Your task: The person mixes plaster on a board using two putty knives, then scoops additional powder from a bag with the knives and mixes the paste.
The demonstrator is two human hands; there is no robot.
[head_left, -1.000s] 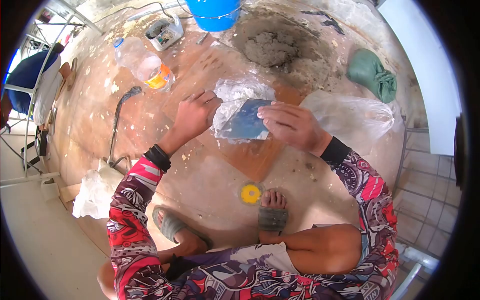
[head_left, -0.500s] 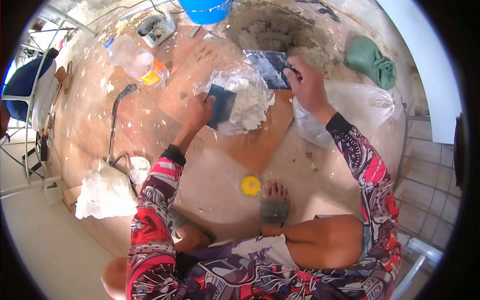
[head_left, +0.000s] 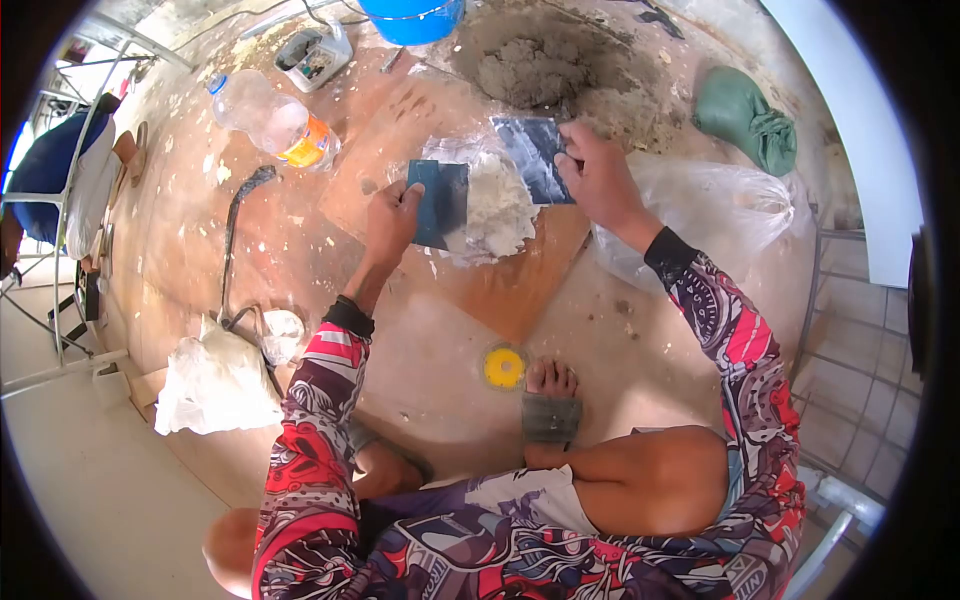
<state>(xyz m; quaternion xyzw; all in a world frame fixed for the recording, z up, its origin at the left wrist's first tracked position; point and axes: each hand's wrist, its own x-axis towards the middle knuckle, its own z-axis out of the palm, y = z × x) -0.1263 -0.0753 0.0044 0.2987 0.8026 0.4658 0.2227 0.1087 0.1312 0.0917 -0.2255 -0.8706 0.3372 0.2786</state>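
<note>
Pinching a dark blue scraper (head_left: 430,205) at the left side of the white powder pile (head_left: 500,212), the left hand (head_left: 395,215) faces the right hand (head_left: 597,175), which grips a powder-smeared scraper (head_left: 530,158) at the pile's upper right

Two flat blades (head_left: 438,205) (head_left: 532,160); one blue bucket (head_left: 412,22); one bottle (head_left: 262,108); one green bag (head_left: 730,108); one yellow disc (head_left: 504,368)
</note>
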